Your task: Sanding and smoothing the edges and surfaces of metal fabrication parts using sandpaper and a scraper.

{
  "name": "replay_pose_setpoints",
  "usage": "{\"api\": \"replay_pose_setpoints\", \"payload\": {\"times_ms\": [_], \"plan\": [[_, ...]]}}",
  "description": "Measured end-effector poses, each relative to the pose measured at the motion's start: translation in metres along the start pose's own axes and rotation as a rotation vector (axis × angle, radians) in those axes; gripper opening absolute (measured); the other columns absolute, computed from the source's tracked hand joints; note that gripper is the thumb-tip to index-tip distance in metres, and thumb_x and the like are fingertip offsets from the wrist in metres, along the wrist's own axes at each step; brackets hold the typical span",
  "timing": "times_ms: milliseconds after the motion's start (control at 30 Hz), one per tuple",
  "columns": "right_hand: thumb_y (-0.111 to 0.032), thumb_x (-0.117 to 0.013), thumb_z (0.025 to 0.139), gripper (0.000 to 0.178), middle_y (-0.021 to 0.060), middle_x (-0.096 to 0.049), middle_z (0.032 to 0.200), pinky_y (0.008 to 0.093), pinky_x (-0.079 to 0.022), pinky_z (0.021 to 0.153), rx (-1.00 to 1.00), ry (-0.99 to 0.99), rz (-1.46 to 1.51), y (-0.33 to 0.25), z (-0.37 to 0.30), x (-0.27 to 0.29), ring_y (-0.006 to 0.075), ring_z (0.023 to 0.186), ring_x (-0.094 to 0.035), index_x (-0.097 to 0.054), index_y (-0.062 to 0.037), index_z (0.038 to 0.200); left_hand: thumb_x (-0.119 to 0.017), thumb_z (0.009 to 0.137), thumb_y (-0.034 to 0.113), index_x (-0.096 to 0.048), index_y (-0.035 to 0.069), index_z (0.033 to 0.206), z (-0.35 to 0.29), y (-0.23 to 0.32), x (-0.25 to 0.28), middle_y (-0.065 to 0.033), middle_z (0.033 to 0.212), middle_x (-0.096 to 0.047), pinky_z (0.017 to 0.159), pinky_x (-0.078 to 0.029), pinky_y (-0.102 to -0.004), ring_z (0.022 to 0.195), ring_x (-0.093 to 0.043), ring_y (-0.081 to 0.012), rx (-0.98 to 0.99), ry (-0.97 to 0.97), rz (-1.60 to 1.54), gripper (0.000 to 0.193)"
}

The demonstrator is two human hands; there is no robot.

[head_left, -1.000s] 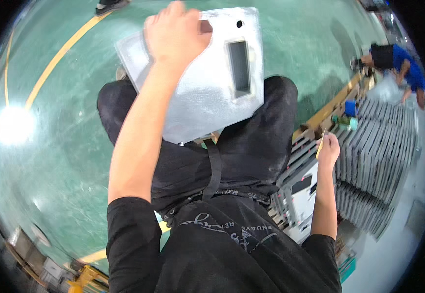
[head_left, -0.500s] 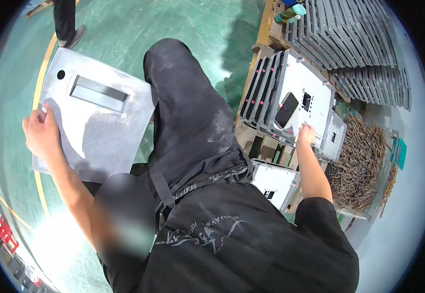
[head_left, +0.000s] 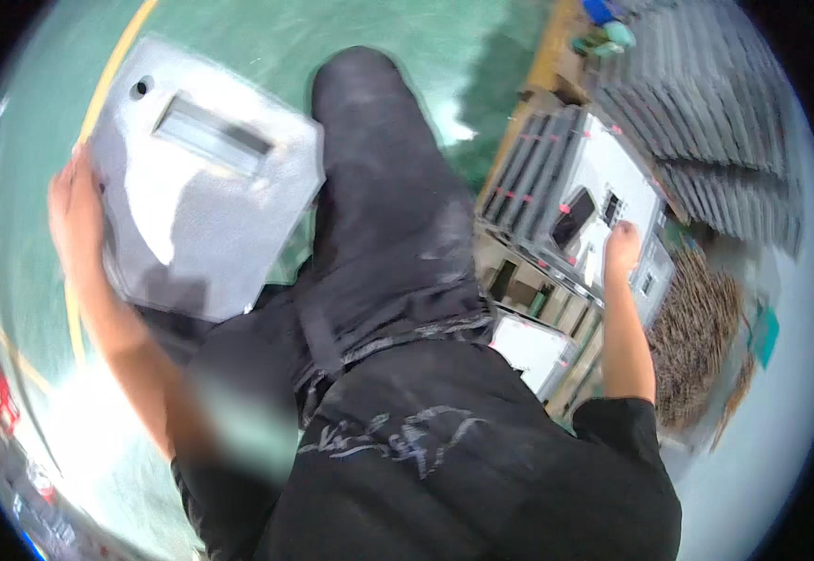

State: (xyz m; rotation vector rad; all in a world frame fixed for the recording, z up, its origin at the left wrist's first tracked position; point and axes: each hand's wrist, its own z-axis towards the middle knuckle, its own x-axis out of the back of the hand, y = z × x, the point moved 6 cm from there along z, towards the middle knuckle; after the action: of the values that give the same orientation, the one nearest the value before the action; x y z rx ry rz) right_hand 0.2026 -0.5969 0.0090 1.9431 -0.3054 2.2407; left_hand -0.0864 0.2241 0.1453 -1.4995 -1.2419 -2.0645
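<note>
A flat grey panel (head_left: pixel 238 220), with a round hole and a rectangular recess, lies tilted across my lap, its right edge by my knee. My left hand (head_left: pixel 78 215) grips the panel's left edge, fingers along the rim and partly hidden. On the right, a white-faced panel (head_left: pixel 603 150) tops a leaning stack of grey panels (head_left: pixel 533 173). My right hand (head_left: pixel 622 245) is closed over this white face, near a small dark cutout (head_left: pixel 612 208). What its fingers hold, if anything, is hidden. A black phone (head_left: pixel 573 220) lies on the same panel, left of the hand.
Tall stacks of grey panels (head_left: pixel 697 103) stand at the far right. A bin of thin brown rods (head_left: pixel 697 337) is beside my right arm. Another white panel (head_left: pixel 528 351) lies on a wooden pallet (head_left: pixel 570 374) near my hip. A yellow line (head_left: pixel 108 79) crosses the green floor.
My right hand has moved farther onto the white panel, toward its cutout. My left hand has shifted its hold along the grey panel's edge. The whole view has turned slightly.
</note>
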Motion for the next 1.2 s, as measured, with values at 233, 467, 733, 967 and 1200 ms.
{"api": "replay_pose_setpoints", "payload": {"times_ms": [233,467,733,967,1200], "plan": [[-0.007,-0.060,0.099,0.019,0.0057,-0.069,0.103,0.0267,-0.050,0.088,0.683,-0.664,1.073,-0.368,-0.120,0.087,0.0136,0.094,-0.065,-0.068,0.0049,0.112,-0.034,0.109,0.052,-0.070,0.009,0.095,-0.004,0.033,-0.001,-0.0039,0.091,-0.066,0.089,-0.044,-0.0295,0.091,-0.058,-0.0168,-0.210,-0.405,-0.391,0.059],[-0.024,-0.063,0.093,0.030,0.0122,-0.070,0.087,0.0350,-0.050,0.075,1.328,-1.049,0.795,-0.623,-0.313,0.169,0.0200,0.080,-0.065,-0.069,0.0055,0.095,-0.027,0.110,0.055,-0.064,0.000,0.132,-0.034,0.039,0.025,-0.0091,0.104,-0.068,0.101,-0.043,-0.0353,0.104,-0.060,-0.0217,-0.161,-0.268,-0.745,0.070],[-0.020,-0.067,0.092,0.024,0.0049,-0.063,0.075,0.0279,-0.047,0.061,1.194,-1.110,0.599,-0.609,-0.307,0.159,0.0129,0.067,-0.060,-0.065,0.0025,0.099,-0.052,0.098,0.034,-0.064,0.016,0.135,-0.033,0.017,-0.005,-0.0206,0.114,-0.062,0.093,-0.045,-0.0473,0.101,-0.058,-0.0341,-0.499,0.193,-0.001,0.043],[-0.015,-0.059,0.096,0.017,0.0098,-0.061,0.072,0.0354,-0.048,0.065,1.286,-0.931,0.333,-0.518,-0.235,0.123,0.0225,0.067,-0.061,-0.063,-0.0068,0.111,-0.066,0.085,0.049,-0.068,0.015,0.125,-0.053,0.047,-0.013,-0.0174,0.110,-0.061,0.098,-0.040,-0.0475,0.112,-0.057,-0.0337,-0.123,0.588,0.393,0.052],[-0.008,-0.060,0.087,0.052,0.0145,-0.072,0.088,0.0466,-0.055,0.068,1.722,-0.321,-0.227,-0.529,-0.271,0.097,0.0346,0.081,-0.071,-0.057,-0.0211,0.138,-0.068,0.083,0.049,-0.068,0.014,0.122,-0.046,0.043,-0.023,-0.0163,0.111,-0.061,0.099,-0.040,-0.0474,0.114,-0.056,-0.0327,-0.056,0.479,0.283,0.052]]}}
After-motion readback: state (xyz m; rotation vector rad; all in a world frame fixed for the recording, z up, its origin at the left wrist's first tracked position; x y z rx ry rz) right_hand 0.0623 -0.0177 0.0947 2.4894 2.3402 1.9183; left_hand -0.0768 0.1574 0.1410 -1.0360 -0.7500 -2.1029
